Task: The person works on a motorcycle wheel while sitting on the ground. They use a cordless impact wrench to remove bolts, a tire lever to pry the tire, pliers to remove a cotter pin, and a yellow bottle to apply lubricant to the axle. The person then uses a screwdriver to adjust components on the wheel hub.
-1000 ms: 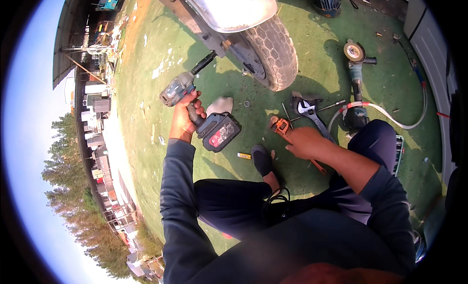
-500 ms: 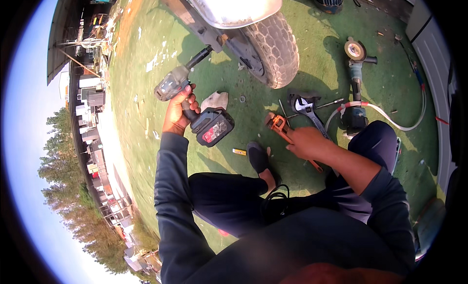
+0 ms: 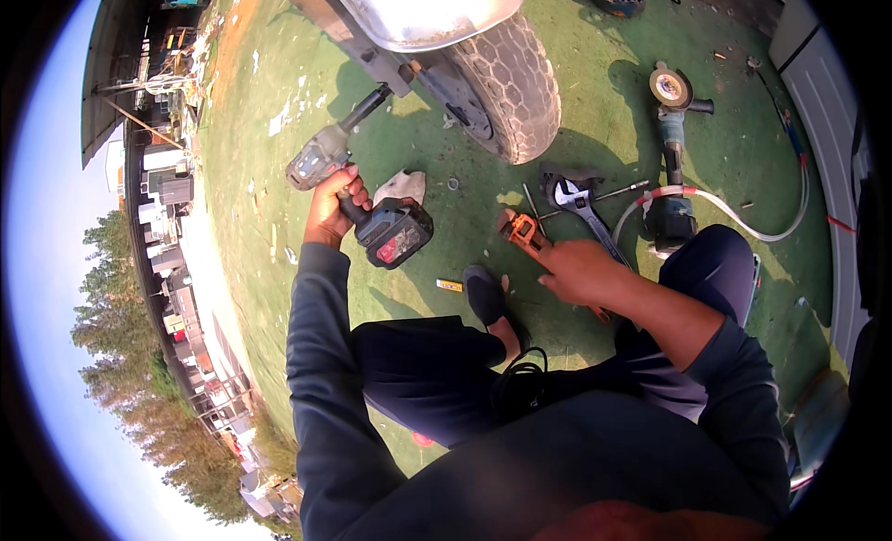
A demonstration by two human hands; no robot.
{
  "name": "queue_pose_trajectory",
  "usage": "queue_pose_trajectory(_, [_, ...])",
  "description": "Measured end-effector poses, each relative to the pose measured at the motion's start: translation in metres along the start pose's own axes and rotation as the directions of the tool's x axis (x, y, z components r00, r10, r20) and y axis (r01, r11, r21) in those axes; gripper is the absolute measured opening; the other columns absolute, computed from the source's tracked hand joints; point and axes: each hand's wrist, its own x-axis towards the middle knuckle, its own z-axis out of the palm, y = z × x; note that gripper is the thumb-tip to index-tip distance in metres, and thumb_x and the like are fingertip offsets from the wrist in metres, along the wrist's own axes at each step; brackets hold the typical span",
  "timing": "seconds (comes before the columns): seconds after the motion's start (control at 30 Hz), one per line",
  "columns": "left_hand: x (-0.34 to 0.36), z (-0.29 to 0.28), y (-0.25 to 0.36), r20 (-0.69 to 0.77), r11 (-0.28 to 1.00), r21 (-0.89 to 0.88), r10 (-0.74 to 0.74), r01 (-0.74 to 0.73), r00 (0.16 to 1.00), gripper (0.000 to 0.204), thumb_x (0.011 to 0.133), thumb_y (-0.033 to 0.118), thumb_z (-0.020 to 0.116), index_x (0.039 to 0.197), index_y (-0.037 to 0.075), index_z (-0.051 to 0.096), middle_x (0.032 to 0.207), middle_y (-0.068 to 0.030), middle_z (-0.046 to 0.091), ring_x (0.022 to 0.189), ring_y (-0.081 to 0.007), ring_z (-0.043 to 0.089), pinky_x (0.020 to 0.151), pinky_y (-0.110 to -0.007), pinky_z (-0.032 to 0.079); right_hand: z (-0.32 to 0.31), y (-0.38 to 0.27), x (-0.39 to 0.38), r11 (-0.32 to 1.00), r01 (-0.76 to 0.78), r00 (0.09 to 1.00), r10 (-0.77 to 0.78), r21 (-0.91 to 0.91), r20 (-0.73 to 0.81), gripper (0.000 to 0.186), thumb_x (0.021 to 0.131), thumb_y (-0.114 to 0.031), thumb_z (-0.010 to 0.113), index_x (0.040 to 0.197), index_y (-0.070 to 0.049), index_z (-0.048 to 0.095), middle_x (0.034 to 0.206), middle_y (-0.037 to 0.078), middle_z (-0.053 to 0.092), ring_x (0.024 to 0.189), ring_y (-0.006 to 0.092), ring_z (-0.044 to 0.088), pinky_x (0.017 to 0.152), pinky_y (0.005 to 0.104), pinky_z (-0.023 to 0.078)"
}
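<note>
Gripping cordless impact wrench (image 3: 358, 192), left hand (image 3: 332, 204) clenched; right hand (image 3: 581, 271) grasping orange-handled tool (image 3: 522, 230).

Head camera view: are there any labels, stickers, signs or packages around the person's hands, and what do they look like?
Label on the battery pack of the cordless driver in the left hand: red patch on black casing.
Small yellow tag-like piece on the green ground beside the shoe: flat, rectangular.
No signs, screens or packages show.
</note>
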Motion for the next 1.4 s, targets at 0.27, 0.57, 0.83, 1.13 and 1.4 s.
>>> queue_pose_trajectory(0.27, [-0.012,0.009,0.007,0.017,0.999,-0.003,-0.047,0.047,0.999,0.014,0.094,0.019,0.068,0.103,0.013,0.058,0.067,0.0025,0.049,0.056,-0.0131,0.048,0.058,-0.036,0.043,-0.005,-0.005,0.002,1.000,-0.015,1.000,0.016,-0.018,0.027,0.035,0.089,-0.027,0.073,0.108,0.002,0.066,0.100,0.020,0.072,0.093,0.0400,0.071,0.079,0.0502,0.058])
queue_pose_trajectory(0.57, [-0.013,0.007,-0.003,0.097,0.999,-0.038,0.011,-0.007,0.995,0.031,0.097,0.023,0.069,0.122,0.008,0.059,0.072,-0.0002,0.050,0.061,-0.0154,0.050,0.061,-0.036,0.044,0.008,0.001,0.006,1.000,0.029,1.000,-0.029,0.001,0.002,0.033,0.088,-0.027,0.073,0.103,0.002,0.066,0.097,0.021,0.071,0.090,0.0406,0.071,0.078,0.0509,0.057])
queue_pose_trajectory(0.83, [0.012,0.004,-0.007,0.074,0.998,0.010,0.063,-0.064,0.995,0.022,0.089,0.014,0.072,0.097,0.008,0.053,0.068,-0.0029,0.050,0.057,-0.0186,0.054,0.059,-0.039,0.050,0.004,0.002,0.001,1.000,0.019,1.000,-0.019,-0.006,0.000,0.033,0.089,-0.027,0.072,0.104,0.001,0.066,0.096,0.022,0.071,0.089,0.0409,0.071,0.078,0.0510,0.057])
queue_pose_trajectory(1.13, [0.015,0.001,-0.009,0.027,0.997,0.004,0.076,-0.077,0.997,0.019,0.088,0.013,0.069,0.097,0.009,0.053,0.066,-0.0033,0.050,0.055,-0.0195,0.053,0.057,-0.040,0.049,-0.003,0.015,0.005,0.999,-0.036,0.999,0.036,-0.006,-0.001,0.031,0.089,-0.028,0.072,0.104,-0.001,0.066,0.092,0.021,0.072,0.091,0.0411,0.070,0.079,0.0517,0.056])
queue_pose_trajectory(1.4, [0.014,0.000,-0.010,0.031,0.999,0.011,0.042,-0.042,0.999,0.015,0.090,0.016,0.068,0.094,0.013,0.054,0.066,-0.0023,0.050,0.055,-0.0181,0.052,0.058,-0.040,0.048,-0.009,0.014,0.004,0.998,-0.057,0.998,0.057,-0.010,-0.009,0.031,0.089,-0.030,0.072,0.103,-0.002,0.066,0.090,0.020,0.072,0.090,0.0410,0.070,0.079,0.0528,0.055])
